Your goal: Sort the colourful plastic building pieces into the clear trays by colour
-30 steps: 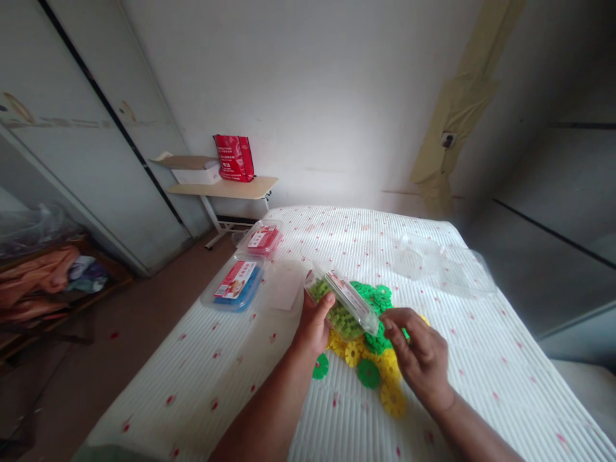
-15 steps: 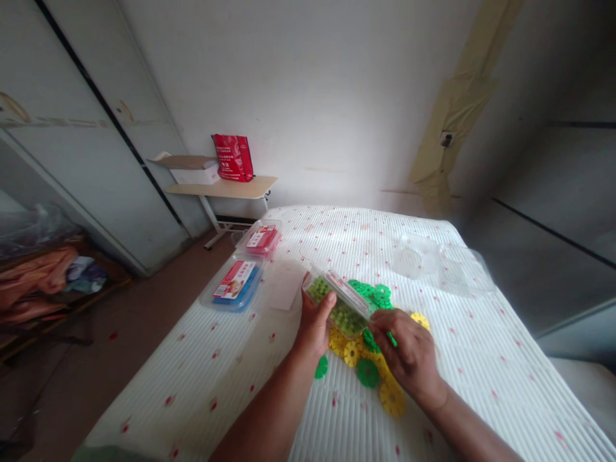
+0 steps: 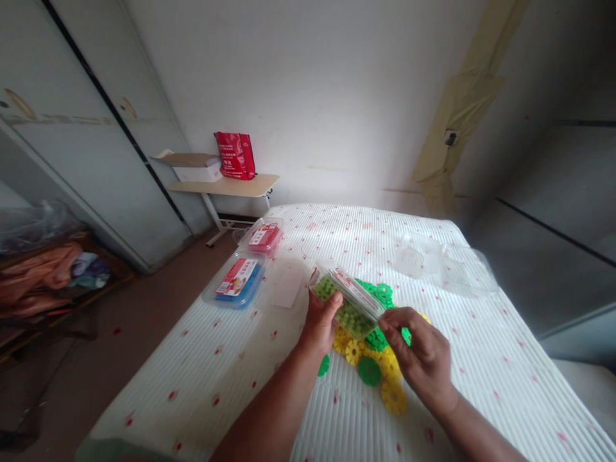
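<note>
My left hand [image 3: 321,325] grips a clear plastic box [image 3: 347,303] full of green pieces, tilted above a white bed [image 3: 231,372]. My right hand [image 3: 421,356] is at the box's right end, fingers pinched on its corner and lid edge. Under both hands lies a loose pile of green and yellow flower-shaped discs [image 3: 373,359] on the bedspread.
A blue-filled box [image 3: 235,282] and a red-filled box [image 3: 264,236] lie at the bed's left edge. Empty clear containers [image 3: 440,264] sit at the far right. A small side table [image 3: 226,187] with a red bag [image 3: 235,156] stands by the wall. Clothes [image 3: 43,276] are piled left.
My right hand dipped to the disc pile half a second ago and has come back up to the box's right corner. The box sits slightly further right.
</note>
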The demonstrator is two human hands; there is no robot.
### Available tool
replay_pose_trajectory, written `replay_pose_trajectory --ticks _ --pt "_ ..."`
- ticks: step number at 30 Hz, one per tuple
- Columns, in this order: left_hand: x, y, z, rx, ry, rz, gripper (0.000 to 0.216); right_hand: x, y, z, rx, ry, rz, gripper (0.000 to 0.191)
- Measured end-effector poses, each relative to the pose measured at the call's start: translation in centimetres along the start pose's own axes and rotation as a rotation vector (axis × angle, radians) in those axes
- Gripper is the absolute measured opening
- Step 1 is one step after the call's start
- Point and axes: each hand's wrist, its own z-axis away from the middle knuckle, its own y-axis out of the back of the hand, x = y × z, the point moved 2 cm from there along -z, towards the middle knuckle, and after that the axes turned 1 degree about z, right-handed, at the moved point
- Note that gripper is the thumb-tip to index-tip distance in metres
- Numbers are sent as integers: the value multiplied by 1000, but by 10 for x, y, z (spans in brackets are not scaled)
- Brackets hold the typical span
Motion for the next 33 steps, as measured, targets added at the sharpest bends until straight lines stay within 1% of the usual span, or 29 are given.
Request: replay_pose_trajectory --ticks 4,8,11,14,15,19,23,27,30,33 --pt "0 -1 2 62 -105 -54 74 6 -4 4 55 -40 74 10" --pt "-2 2 3 114 -127 -102 75 9 -6 3 51 -47 116 9" --pt "-2 5 2 147 -137 -124 77 11 -6 -1 -41 -38 155 9" --pt "0 6 2 150 -151 -145 81 13 -3 -5 -130 49 245 8" --pt "0 6 3 145 -156 -148 82 13 -2 -6 -145 88 289 8" --pt "1 1 6 136 -169 -159 84 8 0 -15 -189 222 522 21" --pt "-2 -1 9 102 -125 -160 84 -6 -3 -34 -204 268 678 20" --pt "-2 2 9 123 -136 -141 81 -17 -10 -53 -279 293 725 13" --pt "-1 3 7 130 -138 -119 81 -19 -17 -58 -373 344 682 12" --pt "-2 3 7 135 -113 -96 83 -18 -26 -59 -433 393 629 36"
